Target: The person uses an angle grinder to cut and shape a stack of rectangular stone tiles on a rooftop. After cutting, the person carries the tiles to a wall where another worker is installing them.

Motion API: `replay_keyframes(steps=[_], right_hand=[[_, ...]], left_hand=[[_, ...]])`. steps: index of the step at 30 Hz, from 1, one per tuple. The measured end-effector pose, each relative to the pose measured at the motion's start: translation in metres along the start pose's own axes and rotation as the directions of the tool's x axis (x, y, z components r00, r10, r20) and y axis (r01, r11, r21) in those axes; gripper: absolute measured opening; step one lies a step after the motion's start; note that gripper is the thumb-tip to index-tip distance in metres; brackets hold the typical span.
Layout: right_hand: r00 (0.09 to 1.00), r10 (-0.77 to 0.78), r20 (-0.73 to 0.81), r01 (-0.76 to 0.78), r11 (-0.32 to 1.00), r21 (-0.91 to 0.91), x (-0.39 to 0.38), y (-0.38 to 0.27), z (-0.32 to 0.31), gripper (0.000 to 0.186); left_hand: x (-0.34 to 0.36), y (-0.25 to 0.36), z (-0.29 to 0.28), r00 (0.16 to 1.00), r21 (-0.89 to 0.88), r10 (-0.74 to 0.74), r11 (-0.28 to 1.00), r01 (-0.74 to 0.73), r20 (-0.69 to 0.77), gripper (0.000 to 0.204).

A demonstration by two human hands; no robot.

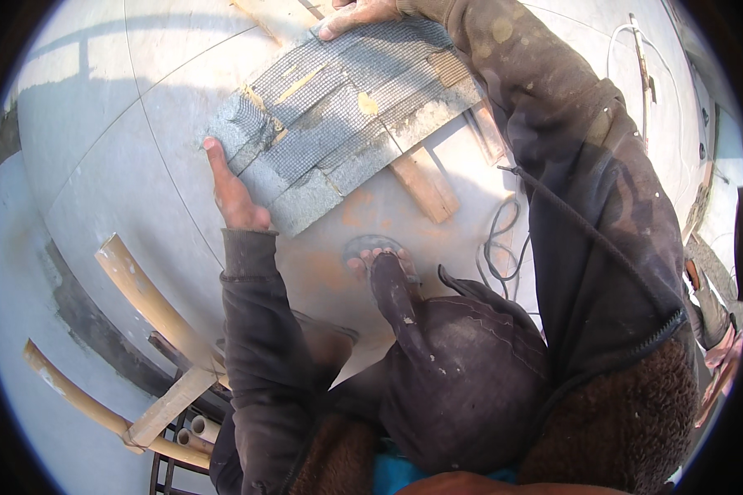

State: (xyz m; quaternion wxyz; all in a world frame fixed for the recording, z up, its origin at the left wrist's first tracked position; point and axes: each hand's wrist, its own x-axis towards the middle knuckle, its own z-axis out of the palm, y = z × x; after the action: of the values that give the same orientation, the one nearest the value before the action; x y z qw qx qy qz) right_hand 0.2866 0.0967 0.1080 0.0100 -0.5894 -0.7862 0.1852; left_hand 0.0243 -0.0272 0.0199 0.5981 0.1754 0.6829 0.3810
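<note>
A grey stone tile panel (326, 136) made of staggered strips, with mesh on its upper face and a few yellowish patches, lies tilted between my hands. My left hand (238, 196) grips its left edge, fingers mostly hidden at the rim. At the far edge, my right hand (362, 14) holds the panel with its thumb on the mesh side; the picture's top edge cuts this hand off. A wooden block (425, 183) sticks out from under the panel's near side, and a second wood piece (489, 136) shows beside my right sleeve.
Below the panel, my bare toes (380, 254) rest on a grey floor (305, 264) with orange dust stains. A dark cable (504, 247) coils right of them. Bamboo poles (144, 289) tied to a plank (169, 408) stand at lower left. A long rod (641, 74) lies far right.
</note>
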Motion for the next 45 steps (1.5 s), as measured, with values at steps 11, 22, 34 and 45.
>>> replay_keyframes(steps=[11,22,34,45], right_hand=[[1.000,0.015,-0.024,-0.015,1.000,0.002,-0.003,-0.007,0.013,0.036],[0.999,0.032,-0.026,-0.033,0.999,-0.021,-0.006,-0.009,0.017,0.034],[0.998,0.035,-0.050,-0.037,0.999,-0.025,-0.011,-0.004,0.025,0.032],[0.922,0.144,-0.360,-0.102,0.986,0.134,-0.054,0.037,0.045,0.031]], left_hand=[[-0.006,0.004,0.003,0.999,0.023,-0.040,0.999,0.039,0.012,0.089],[-0.008,0.005,0.008,1.000,0.015,0.003,1.000,-0.003,0.027,0.097],[-0.010,0.008,0.004,0.995,0.013,0.022,1.000,-0.024,0.101,0.088],[-0.005,-0.002,0.003,0.999,0.052,-0.027,0.998,0.025,0.040,0.085]])
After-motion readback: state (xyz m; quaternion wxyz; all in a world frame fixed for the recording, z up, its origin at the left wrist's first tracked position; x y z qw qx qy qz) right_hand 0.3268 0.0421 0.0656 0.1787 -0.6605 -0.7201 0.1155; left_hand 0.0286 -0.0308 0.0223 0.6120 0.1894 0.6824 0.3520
